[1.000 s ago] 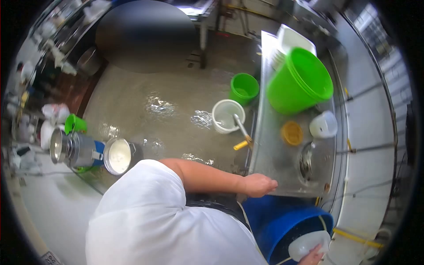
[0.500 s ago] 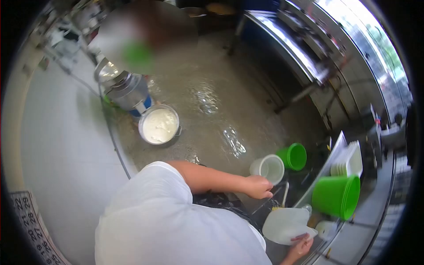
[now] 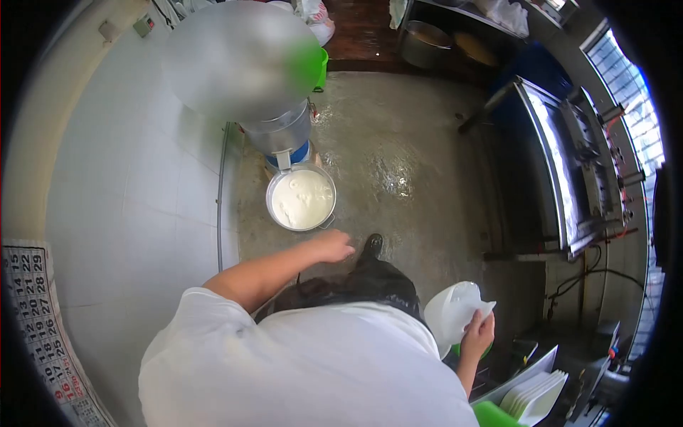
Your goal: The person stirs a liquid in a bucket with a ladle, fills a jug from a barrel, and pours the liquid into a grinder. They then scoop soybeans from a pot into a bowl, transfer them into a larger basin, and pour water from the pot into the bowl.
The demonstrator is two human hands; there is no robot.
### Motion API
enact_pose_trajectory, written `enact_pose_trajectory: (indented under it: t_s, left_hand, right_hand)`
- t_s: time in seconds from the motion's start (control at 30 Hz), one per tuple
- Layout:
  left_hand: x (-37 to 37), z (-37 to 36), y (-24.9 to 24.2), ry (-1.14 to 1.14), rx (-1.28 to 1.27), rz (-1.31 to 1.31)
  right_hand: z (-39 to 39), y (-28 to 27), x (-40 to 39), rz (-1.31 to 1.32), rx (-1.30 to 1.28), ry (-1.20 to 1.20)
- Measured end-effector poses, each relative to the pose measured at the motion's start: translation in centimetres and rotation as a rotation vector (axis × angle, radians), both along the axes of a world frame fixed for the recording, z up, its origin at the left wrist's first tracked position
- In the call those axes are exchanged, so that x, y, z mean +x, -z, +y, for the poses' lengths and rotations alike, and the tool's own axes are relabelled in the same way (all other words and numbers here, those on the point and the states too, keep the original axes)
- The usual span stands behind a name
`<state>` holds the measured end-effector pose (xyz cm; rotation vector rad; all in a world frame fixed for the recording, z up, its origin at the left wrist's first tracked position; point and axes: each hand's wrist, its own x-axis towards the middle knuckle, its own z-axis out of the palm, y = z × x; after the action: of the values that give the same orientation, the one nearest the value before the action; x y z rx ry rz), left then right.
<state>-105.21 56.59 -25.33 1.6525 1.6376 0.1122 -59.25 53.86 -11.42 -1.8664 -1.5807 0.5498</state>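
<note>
My right hand [image 3: 478, 333] grips a white plastic jug with a cut-away edge [image 3: 449, 313], held at my right side. My left hand [image 3: 334, 245] is in front of me with its fingers curled and nothing visible in them. Just beyond the left hand, without contact, a round metal pot [image 3: 269, 208] stands on the floor. Thick white liquid [image 3: 304, 198] with a lumpy, foamy surface fills much of it. Over the pot's far rim reaches the spout [image 3: 283, 158] of a metal machine [image 3: 277, 134], whose upper part is blurred.
Wet concrete floor [image 3: 398, 142] stretches ahead, with my dark boot [image 3: 373, 245] on it. A steel table [image 3: 551, 164] stands at the right. Stacked white trays [image 3: 533, 398] and a green bucket [image 3: 494, 415] are at the lower right. A tiled wall [image 3: 142, 213] runs along the left.
My body and view have turned left, toward the pot. The left hand has moved from beside the buckets to near the pot. The right hand has lifted the jug away from the sink area.
</note>
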Motion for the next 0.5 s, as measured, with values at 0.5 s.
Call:
enact_pose_trajectory:
  t_s: [0.5]
  left_hand:
    - [-10.2, 12.4, -1.1, -0.745, 0.355, 0.202]
  right_hand:
    - [40.8, -4.3, -14.9, -0.245, 0.057, -0.676]
